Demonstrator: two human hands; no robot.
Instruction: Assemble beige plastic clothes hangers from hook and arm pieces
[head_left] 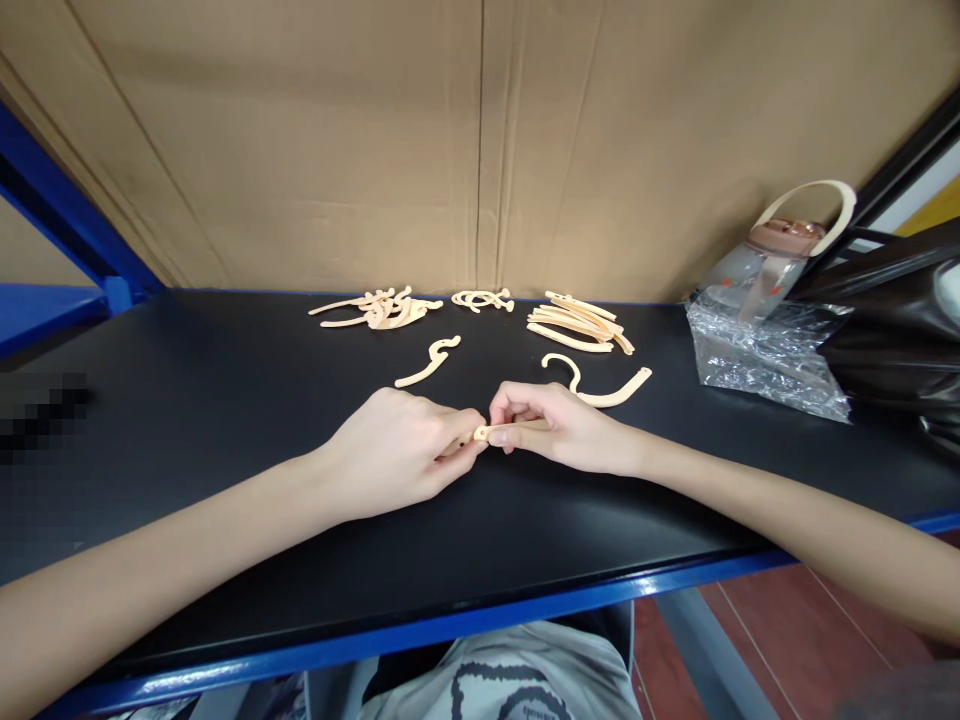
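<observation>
My left hand [401, 445] and my right hand [562, 428] meet over the middle of the table. Between their fingertips is a small cream plastic hanger part [481, 433] with a hole in its end, pinched from both sides. Most of it is hidden by my fingers. Just beyond my right hand lie a loose hanger hook [564, 364] and a curved hanger arm [619, 393]. A shorter piece with a bent end [424, 372] rests past my left hand.
Along the back lie a pile of notched hanger pieces [386, 310], several hooks [482, 299] and a stack of hanger arms [574, 325]. At right, a drink bottle [765, 265] stands behind crumpled clear plastic [765, 360]. Cardboard [337, 150] walls the table's rear.
</observation>
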